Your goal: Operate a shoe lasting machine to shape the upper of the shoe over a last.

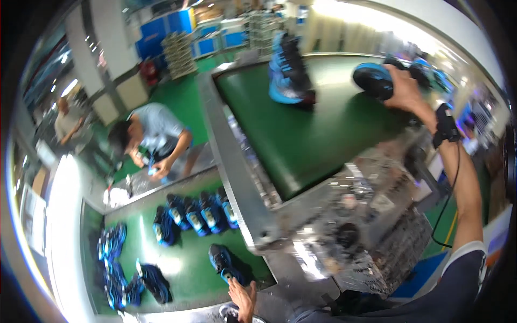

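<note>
My right hand (405, 89) reaches far out to the right, its fingers wrapped round a black and blue sports shoe (371, 81) over the upper green belt (258, 129). On that same belt, to the left of it, stands a blurred black and blue high shoe (291, 72). Low in the middle, my left hand (242, 299) is stretched out with the thumb apart. Its fingertips are at the near end of a dark shoe (223, 262) on the lower green surface (188, 285); whether they touch it, I cannot tell.
Several black and blue shoes (196, 215) line the far side of the lower surface, with more at its left (113, 269). A metal frame (237, 199) divides the two belts. A cluttered, film-covered stand (366, 237) is before me. A co-worker (156, 134) bends over something small across the lower belt.
</note>
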A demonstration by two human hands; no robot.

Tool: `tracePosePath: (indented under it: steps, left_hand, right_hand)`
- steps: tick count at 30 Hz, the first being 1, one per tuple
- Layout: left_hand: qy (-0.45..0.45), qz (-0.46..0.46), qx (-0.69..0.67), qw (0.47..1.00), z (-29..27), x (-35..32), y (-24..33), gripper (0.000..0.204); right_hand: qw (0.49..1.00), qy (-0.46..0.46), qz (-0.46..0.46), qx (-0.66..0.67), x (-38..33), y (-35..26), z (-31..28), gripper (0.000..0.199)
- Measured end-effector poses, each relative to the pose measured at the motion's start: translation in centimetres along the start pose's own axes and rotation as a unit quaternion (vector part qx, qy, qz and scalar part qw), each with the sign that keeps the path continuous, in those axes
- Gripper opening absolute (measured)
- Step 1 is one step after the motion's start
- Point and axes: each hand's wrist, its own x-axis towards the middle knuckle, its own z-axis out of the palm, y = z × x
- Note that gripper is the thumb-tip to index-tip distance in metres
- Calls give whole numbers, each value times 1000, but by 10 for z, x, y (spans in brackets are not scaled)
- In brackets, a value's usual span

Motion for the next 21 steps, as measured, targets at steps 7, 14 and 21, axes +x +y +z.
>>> tracePosePath:
  steps: [7, 14, 21]
  left_hand:
    - [-555, 46, -527, 643, -115, -62, 226, 59]
    - [-490, 352, -686, 407, -202, -97, 437, 103]
    - [-739, 287, -541, 279, -189, -275, 492, 56]
  right_hand:
    - [939, 231, -76, 244, -143, 35, -147, 107]
    - [734, 138, 155, 647, -405, 63, -252, 112]
    - [597, 240, 506, 574, -656, 74, -264, 69]
